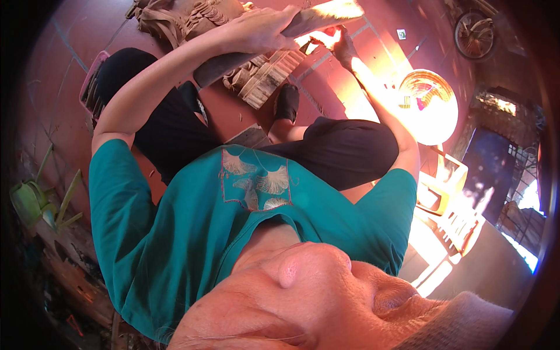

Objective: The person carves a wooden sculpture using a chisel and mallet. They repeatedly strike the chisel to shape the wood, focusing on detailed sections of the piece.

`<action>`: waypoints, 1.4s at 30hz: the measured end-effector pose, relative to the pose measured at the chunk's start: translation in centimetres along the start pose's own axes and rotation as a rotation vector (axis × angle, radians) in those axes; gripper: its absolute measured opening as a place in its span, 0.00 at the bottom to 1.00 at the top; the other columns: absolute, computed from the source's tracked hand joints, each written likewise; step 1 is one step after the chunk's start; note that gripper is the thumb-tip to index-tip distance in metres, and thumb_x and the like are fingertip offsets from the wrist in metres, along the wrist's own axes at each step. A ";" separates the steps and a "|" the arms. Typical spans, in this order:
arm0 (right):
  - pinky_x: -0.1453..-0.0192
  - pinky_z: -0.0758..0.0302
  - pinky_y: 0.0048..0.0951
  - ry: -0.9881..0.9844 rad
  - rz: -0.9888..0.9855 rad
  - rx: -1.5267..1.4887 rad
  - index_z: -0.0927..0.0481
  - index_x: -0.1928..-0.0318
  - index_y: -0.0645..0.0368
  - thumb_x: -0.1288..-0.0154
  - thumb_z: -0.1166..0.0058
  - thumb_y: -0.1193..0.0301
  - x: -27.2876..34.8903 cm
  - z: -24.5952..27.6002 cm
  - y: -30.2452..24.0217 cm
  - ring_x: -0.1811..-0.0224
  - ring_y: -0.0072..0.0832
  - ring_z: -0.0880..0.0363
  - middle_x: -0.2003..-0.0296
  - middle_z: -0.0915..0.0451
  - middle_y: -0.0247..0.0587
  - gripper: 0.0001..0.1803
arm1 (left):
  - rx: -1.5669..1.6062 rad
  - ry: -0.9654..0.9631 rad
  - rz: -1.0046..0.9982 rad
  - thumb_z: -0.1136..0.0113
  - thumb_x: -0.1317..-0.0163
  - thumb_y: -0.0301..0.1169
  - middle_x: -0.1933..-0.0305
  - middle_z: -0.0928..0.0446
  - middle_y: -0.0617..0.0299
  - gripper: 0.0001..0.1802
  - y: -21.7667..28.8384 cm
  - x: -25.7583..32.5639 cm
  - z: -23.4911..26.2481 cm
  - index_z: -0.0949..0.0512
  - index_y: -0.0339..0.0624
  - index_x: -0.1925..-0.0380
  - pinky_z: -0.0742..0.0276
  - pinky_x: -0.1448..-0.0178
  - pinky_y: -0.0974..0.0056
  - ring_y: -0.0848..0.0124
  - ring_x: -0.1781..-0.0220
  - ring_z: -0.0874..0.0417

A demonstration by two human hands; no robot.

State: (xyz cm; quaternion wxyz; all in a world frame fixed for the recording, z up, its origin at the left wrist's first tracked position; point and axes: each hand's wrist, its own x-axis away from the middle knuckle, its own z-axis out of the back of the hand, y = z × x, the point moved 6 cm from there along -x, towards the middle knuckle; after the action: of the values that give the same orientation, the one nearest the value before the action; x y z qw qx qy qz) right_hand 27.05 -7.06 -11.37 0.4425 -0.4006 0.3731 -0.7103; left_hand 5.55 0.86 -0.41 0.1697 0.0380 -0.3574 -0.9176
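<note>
My left hand (pixel 256 30) is closed on a long, flat wooden board (pixel 333 14), held aslant above the floor. The board's darker lower end (pixel 218 69) shows beneath my left forearm. My right hand (pixel 344 48) is bent at the underside of the board's far end, its fingers curled against it; strong sunlight bleaches the fingertips and hides the exact grip. Under my hands, several pale ridged wooden pieces (pixel 269 77) lie on the red tiles between my legs. Brown carved-looking pieces (pixel 186 18) are heaped farther off.
A round woven basket (pixel 433 86) stands in sunlight at the right, with wooden frames (pixel 443 175) nearer me. A bicycle wheel (pixel 474 34) is at the far right. A pink-rimmed container (pixel 87 87) sits beside my left knee, and a green container (pixel 28 204) at the left edge.
</note>
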 end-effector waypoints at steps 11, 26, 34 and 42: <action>0.49 0.17 0.32 -0.005 -0.002 -0.023 0.19 0.50 0.63 0.32 0.35 0.69 -0.1 0.1 0.1 0.59 0.29 0.12 0.61 0.13 0.40 0.15 | 0.112 -0.012 0.122 0.34 0.37 0.46 0.54 0.19 0.34 0.33 1.0 1.3 3.8 0.29 0.29 0.44 0.24 0.48 0.49 0.47 0.51 0.16; 0.48 0.18 0.31 0.005 0.025 -0.018 0.20 0.50 0.61 0.33 0.34 0.71 0.4 0.3 0.0 0.56 0.28 0.13 0.60 0.14 0.39 0.14 | 0.202 -0.035 0.028 0.34 0.36 0.50 0.52 0.18 0.40 0.40 0.0 1.1 0.2 0.35 0.36 0.32 0.22 0.46 0.54 0.55 0.50 0.14; 0.48 0.18 0.31 0.009 0.048 -0.009 0.21 0.50 0.60 0.34 0.34 0.72 0.5 0.4 -0.4 0.55 0.28 0.13 0.59 0.14 0.39 0.14 | -0.026 0.033 -0.079 0.35 0.36 0.48 0.55 0.18 0.38 0.39 -0.6 0.7 -0.7 0.35 0.39 0.32 0.24 0.47 0.49 0.47 0.52 0.14; 0.47 0.18 0.31 0.012 0.070 -0.029 0.21 0.50 0.59 0.34 0.33 0.74 0.8 0.5 -0.2 0.54 0.28 0.14 0.59 0.15 0.38 0.14 | 0.602 0.112 0.200 0.31 0.39 0.46 0.69 0.22 0.60 0.31 -1.0 4.2 3.1 0.26 0.33 0.45 0.23 0.71 0.69 0.76 0.74 0.19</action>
State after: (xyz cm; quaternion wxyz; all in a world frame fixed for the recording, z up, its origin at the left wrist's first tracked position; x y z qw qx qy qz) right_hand 27.20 -7.79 -10.80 0.4589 -0.3893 0.3997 -0.6915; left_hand 0.72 2.11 1.44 0.2598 0.1017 -0.6047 -0.7460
